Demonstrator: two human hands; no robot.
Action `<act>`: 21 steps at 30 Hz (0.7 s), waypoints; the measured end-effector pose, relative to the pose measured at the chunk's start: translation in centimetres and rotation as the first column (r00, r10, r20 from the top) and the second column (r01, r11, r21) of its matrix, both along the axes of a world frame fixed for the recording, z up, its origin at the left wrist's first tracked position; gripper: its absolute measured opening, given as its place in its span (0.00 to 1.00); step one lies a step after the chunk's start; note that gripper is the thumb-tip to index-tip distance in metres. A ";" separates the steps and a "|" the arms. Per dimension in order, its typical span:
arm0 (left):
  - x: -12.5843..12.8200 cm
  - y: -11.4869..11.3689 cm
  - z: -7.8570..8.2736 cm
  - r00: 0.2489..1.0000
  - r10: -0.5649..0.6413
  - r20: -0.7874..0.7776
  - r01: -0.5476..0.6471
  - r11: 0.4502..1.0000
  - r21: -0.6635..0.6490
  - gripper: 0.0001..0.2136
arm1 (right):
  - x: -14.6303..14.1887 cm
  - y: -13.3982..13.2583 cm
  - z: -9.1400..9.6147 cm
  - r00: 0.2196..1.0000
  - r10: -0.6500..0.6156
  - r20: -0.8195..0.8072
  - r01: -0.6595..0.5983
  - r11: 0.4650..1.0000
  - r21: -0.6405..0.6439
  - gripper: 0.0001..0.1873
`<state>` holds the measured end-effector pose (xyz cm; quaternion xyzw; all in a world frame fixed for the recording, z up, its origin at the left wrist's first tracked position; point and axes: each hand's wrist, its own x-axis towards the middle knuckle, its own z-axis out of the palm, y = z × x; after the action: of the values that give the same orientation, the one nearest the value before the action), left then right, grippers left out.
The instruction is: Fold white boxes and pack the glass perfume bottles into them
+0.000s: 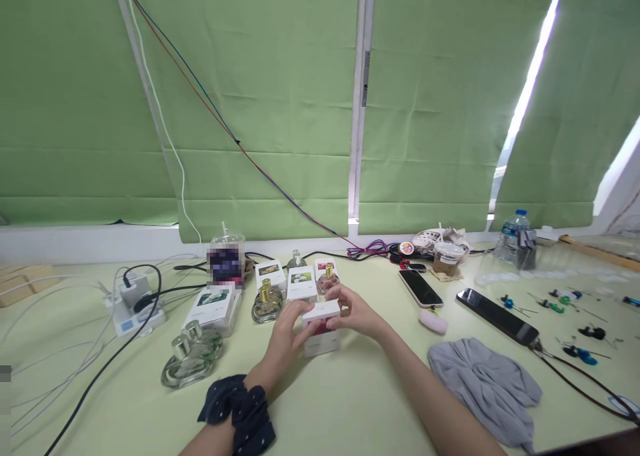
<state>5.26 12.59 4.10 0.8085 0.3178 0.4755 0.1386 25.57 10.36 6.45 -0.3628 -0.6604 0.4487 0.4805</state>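
A white perfume box [323, 343] with a dark red picture stands upright on the table between my hands. My left hand [291, 329] grips its left side, thumb across the front. On the other side my right hand [354, 313] has its fingers at the top edge and right side of the box. Just behind are a white box with a green picture [301, 283] and a perfume bottle with a gold cap [329, 281]. Another gold-capped bottle [267, 304] sits left of my left hand. Silver-capped bottles [193, 356] lie farther left, near a white box [213, 308].
At left stands a power strip [133, 316] with tangled cables. Phones [497, 316], a grey cloth [485, 389] and small coloured parts [583, 355] lie to the right. A drink cup [225, 263], a lidded tub [447, 259] and a water bottle [513, 236] stand along the back.
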 end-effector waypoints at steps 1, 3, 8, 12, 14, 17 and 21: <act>0.0 0.0 0.0 1.000 -0.003 0.005 0.003 1.000 -0.002 0.11 | 0.2 0.1 -0.1 0.999 0.028 0.025 -0.028 1.000 -0.003 0.31; 0.0 0.1 0.0 1.000 0.001 0.014 -0.001 1.000 -0.010 0.11 | 0.4 0.2 -0.6 0.995 0.049 0.081 -0.046 0.999 -0.028 0.36; 0.0 0.1 0.0 0.999 0.031 -0.008 -0.031 0.999 -0.041 0.13 | 0.4 0.8 -1.8 0.961 0.038 0.274 -0.020 0.997 -0.071 0.30; -0.1 0.3 -0.5 0.999 0.022 -0.049 -0.027 0.995 -0.101 0.19 | 0.5 0.8 -1.8 0.951 0.031 0.306 -0.006 0.997 -0.082 0.30; -0.1 0.4 -0.8 0.997 0.006 -0.077 -0.015 0.993 -0.117 0.23 | 0.8 0.8 -1.6 0.953 0.037 0.300 -0.011 0.996 -0.090 0.31; -0.1 0.5 -1.3 0.992 -0.029 -0.124 0.012 0.991 -0.132 0.29 | 1.7 1.0 -1.6 0.956 0.033 0.292 -0.013 0.997 -0.071 0.31; 0.0 0.4 -1.5 0.987 -0.065 -0.145 0.042 0.987 -0.154 0.30 | 4.0 1.8 -2.0 0.946 -0.067 0.317 0.087 0.995 -0.049 0.28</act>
<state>5.27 12.96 2.63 0.8374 0.3406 0.3841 0.1877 29.56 12.12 4.41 -0.4701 -0.6997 0.3863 0.3744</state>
